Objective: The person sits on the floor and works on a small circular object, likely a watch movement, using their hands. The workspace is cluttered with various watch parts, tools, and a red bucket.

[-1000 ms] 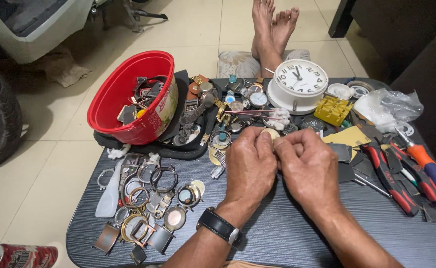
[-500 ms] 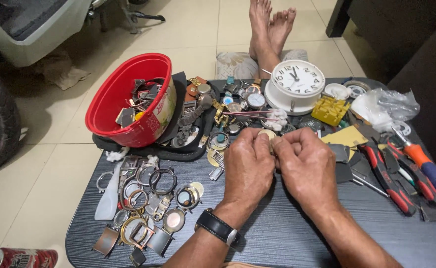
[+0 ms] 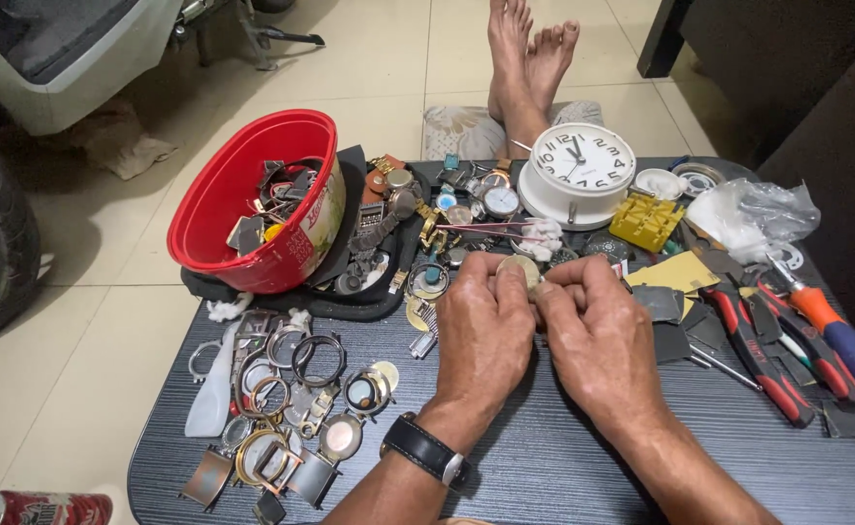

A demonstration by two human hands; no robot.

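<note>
Watch case (image 3: 520, 269), small and round, sits pinched between the fingertips of left hand (image 3: 486, 331) and right hand (image 3: 597, 335), above the table (image 3: 544, 457).

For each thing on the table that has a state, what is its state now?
Round watch part: pinched between both hands.
Left hand: closed on the part.
Right hand: closed on the part.
Red bowl: tilted, holding parts.
White clock: lying face up.
Pliers: lying flat, untouched.

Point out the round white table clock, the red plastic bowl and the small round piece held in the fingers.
Round white table clock (image 3: 583, 161), head view, on its dial.
Red plastic bowl (image 3: 215, 202), head view, on its inner wall.
Small round pale piece (image 3: 521, 268), head view, on its face.
</note>
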